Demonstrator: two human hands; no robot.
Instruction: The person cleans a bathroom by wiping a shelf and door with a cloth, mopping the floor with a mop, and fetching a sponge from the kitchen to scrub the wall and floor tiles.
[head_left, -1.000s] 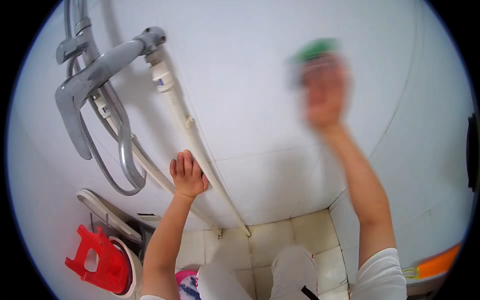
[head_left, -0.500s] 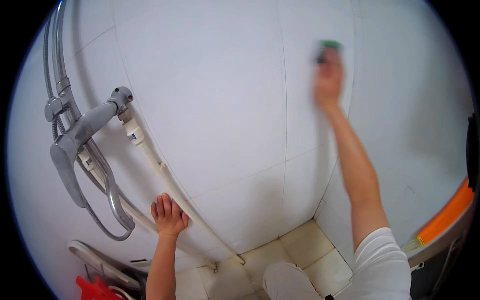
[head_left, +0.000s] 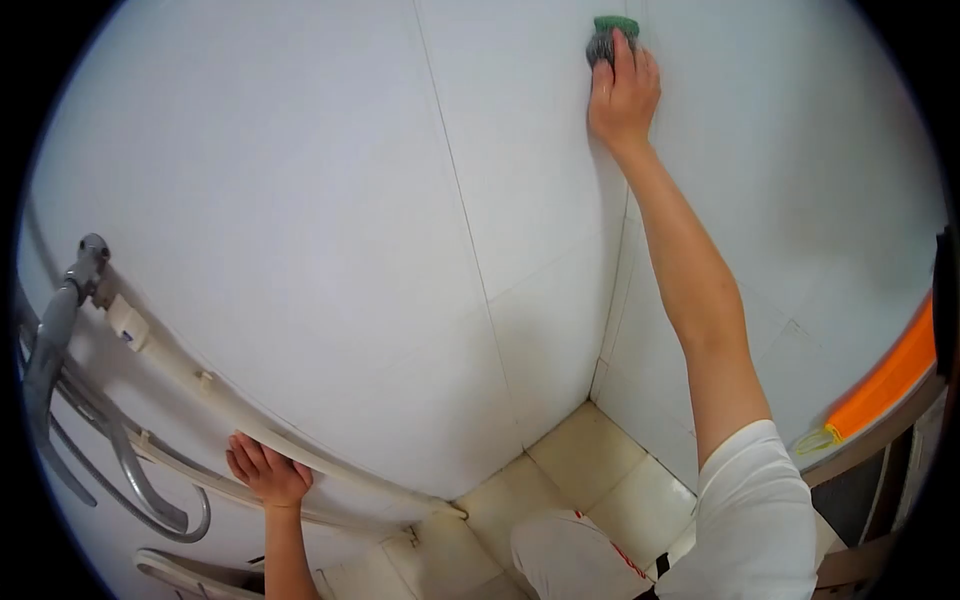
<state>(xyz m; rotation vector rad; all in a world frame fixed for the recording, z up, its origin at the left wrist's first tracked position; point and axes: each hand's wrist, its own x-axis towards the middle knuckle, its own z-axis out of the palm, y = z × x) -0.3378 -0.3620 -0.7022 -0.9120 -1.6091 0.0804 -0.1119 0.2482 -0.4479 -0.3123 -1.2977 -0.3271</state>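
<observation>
High up near the wall corner, my right hand (head_left: 625,98) grips a scrubbing pad (head_left: 614,38), green on top and dark grey below, pressed against the white tiled wall (head_left: 350,180). At lower left my left hand (head_left: 268,470) lies with its fingers apart on the wall, between two white pipes; its thumb is beside the upper pipe (head_left: 330,465). Nothing shows in that hand.
A chrome shower mixer (head_left: 50,340) with its hose is at the far left. Beige floor tiles (head_left: 585,445) lie below the corner. An orange object (head_left: 880,375) with a yellow loop is at the right, above a brownish edge. A curved white object (head_left: 185,575) is at lower left.
The view has turned right, so the mixer and pipes sit further left. My right hand has moved up with the pad towards the corner. The red object at lower left is out of view.
</observation>
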